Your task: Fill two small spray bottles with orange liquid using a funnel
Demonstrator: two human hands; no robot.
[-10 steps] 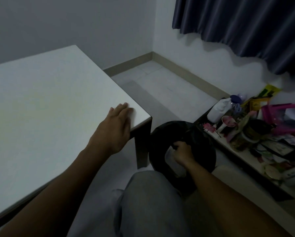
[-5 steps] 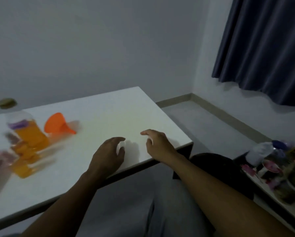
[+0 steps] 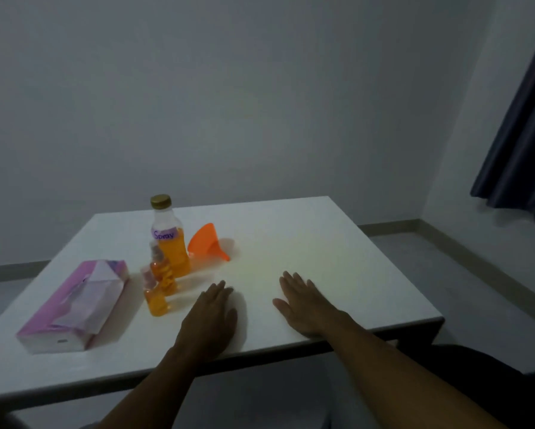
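On the white table point(image 3: 322, 249) stands a tall clear bottle point(image 3: 169, 239) with a gold cap and a purple "Spray" label, about half full of orange liquid. Two small spray bottles holding orange liquid stand in front of it, one point(image 3: 163, 274) behind the other point(image 3: 154, 295). An orange funnel point(image 3: 206, 243) lies on its side to the right of the tall bottle. My left hand point(image 3: 212, 317) and my right hand point(image 3: 306, 305) lie flat on the table near its front edge, fingers straight, holding nothing, to the right of the small bottles.
A pink tissue pack point(image 3: 77, 305) lies at the table's left front. A dark curtain point(image 3: 520, 144) hangs at the right. Grey walls stand behind the table. The table's right corner point(image 3: 439, 320) is near my right arm.
The view swung left from a black bag on the floor to the table. My right hand came up from the bag, and both hands now lie flat on the table.
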